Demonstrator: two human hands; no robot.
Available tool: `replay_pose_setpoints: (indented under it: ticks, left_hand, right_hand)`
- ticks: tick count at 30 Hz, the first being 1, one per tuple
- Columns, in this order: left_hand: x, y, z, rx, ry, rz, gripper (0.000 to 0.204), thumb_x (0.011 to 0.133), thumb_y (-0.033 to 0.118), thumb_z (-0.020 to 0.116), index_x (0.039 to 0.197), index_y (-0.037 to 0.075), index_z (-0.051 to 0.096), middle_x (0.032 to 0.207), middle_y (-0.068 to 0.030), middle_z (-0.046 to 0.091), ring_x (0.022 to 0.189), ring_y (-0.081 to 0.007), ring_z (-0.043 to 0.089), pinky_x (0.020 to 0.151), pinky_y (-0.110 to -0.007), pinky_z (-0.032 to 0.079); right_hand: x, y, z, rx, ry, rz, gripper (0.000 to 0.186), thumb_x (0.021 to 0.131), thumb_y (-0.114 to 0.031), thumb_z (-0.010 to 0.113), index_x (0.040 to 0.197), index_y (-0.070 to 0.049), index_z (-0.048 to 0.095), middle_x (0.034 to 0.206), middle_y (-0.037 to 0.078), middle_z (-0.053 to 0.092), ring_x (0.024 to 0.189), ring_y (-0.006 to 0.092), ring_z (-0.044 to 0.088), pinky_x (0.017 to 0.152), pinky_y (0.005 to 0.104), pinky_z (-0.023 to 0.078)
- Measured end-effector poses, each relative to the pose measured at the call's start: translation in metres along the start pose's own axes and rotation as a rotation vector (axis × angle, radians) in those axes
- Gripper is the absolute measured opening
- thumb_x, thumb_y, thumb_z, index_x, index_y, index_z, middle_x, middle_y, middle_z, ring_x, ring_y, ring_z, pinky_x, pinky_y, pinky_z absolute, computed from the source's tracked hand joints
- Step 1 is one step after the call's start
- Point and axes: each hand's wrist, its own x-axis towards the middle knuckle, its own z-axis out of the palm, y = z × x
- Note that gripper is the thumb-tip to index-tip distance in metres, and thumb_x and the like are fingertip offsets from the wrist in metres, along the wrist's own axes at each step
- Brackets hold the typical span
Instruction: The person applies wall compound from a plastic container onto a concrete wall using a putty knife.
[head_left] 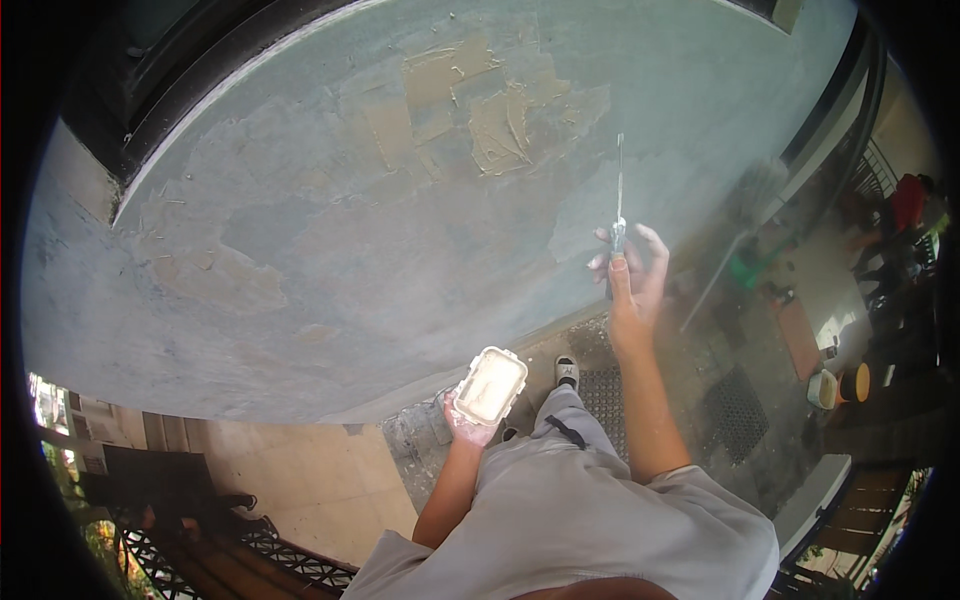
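Observation:
My left hand (468,428) is wrapped round a small white plastic tub (521,384), held low in front of the wall. Pale, creamy filler (491,387) lies inside it. Higher up and to the right, my right hand (640,290) grips the handle of a putty knife (619,240). Its thin blade points up and is seen edge-on, apart from the wall. White residue marks my fingers. On the grey-green wall (420,240) are beige patches of filler (498,125), with a fainter patch (225,278) at the left.
A dark-framed opening (125,130) borders the wall at upper left. Perforated mats (737,412) lie on the floor to my right, near a white bucket (822,389). Dark metal furniture (190,515) stands at lower left. People (900,235) are at the far right, partly blurred.

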Motion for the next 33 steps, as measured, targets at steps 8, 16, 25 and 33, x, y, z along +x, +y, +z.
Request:
replay_pose_setpoints:
  ticks: [8,16,25,33]
  left_hand:
    - [-0.001,0.017,-0.008,-0.045,0.057,-0.085,0.087,0.081,0.055,0.052,0.151,0.008,0.035,0.154,-0.0220,0.035,0.138,-0.0472,0.038,0.106,-0.065,0.039]
    - [-0.014,0.034,-0.011,-0.083,0.100,-0.033,0.088,0.079,0.049,0.057,0.152,0.006,0.033,0.155,-0.0227,0.032,0.139,-0.0469,0.036,0.103,-0.064,0.043]
    - [-0.030,0.043,-0.016,-0.032,0.213,0.044,0.084,0.080,0.048,0.056,0.150,0.006,0.036,0.155,-0.0224,0.033,0.140,-0.0445,0.036,0.105,-0.062,0.042]
    - [-0.031,0.035,-0.016,-0.037,0.126,0.052,0.083,0.083,0.049,0.052,0.152,0.006,0.033,0.155,-0.0218,0.033,0.139,-0.0461,0.036,0.106,-0.063,0.040]
  right_hand:
    - [0.048,0.069,0.060,-0.609,0.021,-0.333,0.053,0.104,-0.014,0.045,0.152,0.000,0.030,0.126,0.020,0.052,0.105,0.0295,0.054,0.092,0.0375,0.045]
    - [0.037,0.110,0.063,-0.675,0.002,-0.214,0.052,0.101,-0.007,0.046,0.150,0.003,0.031,0.122,0.024,0.051,0.102,0.0371,0.054,0.091,0.0393,0.044]
    - [0.021,0.086,0.060,-0.678,-0.015,-0.317,0.054,0.102,-0.008,0.044,0.152,0.001,0.027,0.116,0.023,0.051,0.099,0.0336,0.054,0.090,0.0370,0.044]
    - [0.039,0.108,0.071,-0.675,-0.061,-0.335,0.049,0.095,0.004,0.050,0.143,-0.003,0.045,0.105,0.020,0.050,0.091,0.0352,0.054,0.081,0.0381,0.045]
